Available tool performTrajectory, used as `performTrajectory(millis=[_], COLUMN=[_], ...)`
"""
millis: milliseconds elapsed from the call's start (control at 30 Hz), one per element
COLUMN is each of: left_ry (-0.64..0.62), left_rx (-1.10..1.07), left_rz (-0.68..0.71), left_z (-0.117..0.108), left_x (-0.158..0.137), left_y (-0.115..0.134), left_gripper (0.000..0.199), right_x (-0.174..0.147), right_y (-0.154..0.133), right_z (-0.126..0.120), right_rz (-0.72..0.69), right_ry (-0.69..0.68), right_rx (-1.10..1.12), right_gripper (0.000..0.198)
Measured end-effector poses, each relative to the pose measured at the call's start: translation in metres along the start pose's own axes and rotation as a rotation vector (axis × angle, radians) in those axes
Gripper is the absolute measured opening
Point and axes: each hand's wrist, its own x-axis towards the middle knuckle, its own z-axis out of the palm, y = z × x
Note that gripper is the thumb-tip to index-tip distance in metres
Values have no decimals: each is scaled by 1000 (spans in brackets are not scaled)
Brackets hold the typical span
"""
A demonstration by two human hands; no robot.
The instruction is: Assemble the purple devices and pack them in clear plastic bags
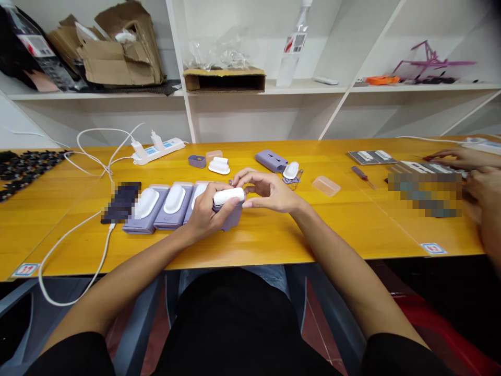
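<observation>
My left hand (209, 211) is closed around a purple, box-like device (233, 218), its thumb lying along a white ribbed piece (228, 196) on top. At the device's right end is my right hand (270, 192), its fingers curved and thumb and forefinger apart. Whether its fingertips press on the device I cannot tell. Left of the hands, similar purple devices with white oval tops stand in a row, one white top (174, 199) in plain view; the left hand partly covers the nearest one. A purple casing (271, 160) and a white oval part (291, 170) lie beyond my right hand.
A phone (122, 202) with a white cable lies left of the row, before a power strip (158, 151). Behind the hands are a small purple ring (197, 161) and white parts (219, 165). Rightward are a clear cover (326, 185), a screwdriver (363, 176) and another person's hands (485, 183).
</observation>
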Motion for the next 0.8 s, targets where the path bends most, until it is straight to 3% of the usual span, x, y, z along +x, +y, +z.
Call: performTrajectory(millis=[167,433,800], left_ry=[-9,-27,13], left_rx=[0,15,44], left_rz=[23,64,85], left_z=[-1,-2,2], left_x=[1,2,2], left_y=[0,0,-10], left_gripper=[28,27,34], right_x=[1,-1,3], right_y=[0,-1,8], right_z=[3,-1,5], right_rz=[4,8,18], right_ry=[30,42,105], right_rx=[-51,-51,-22], right_gripper=[42,29,40])
